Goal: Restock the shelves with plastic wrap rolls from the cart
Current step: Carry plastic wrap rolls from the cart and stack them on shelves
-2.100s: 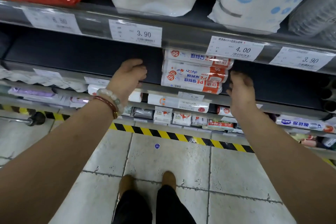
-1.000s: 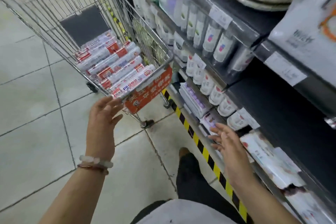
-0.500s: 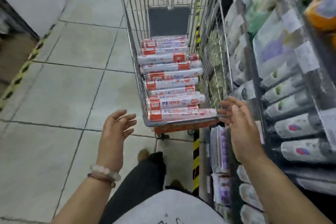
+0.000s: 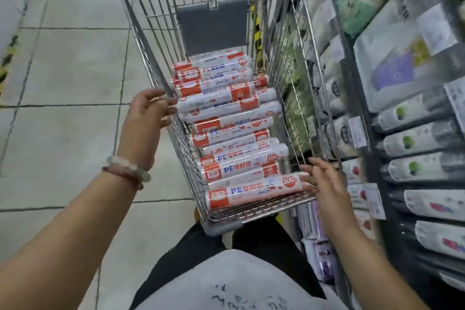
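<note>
A wire shopping cart [image 4: 141,25] stands in front of me, filled with several white and orange plastic wrap rolls [image 4: 234,156] lying crosswise. My left hand [image 4: 148,113] is over the cart's left rim, fingers spread, fingertips at the left end of a roll in the middle of the pile. My right hand [image 4: 324,186] is at the cart's near right corner, fingers apart, touching the right end of the nearest roll [image 4: 254,191]. Neither hand has closed around a roll.
Shelves [image 4: 407,133] packed with bagged and rolled goods run along the right, close against the cart's right side. Grey tiled floor [image 4: 63,121] lies to the left. Yellow and black floor tape shows at the far left and beyond the cart.
I turned away from the shelf to face the cart. Both hands moved forward from short of the cart to the rolls, the left to the middle of the pile, the right to the nearest roll.
</note>
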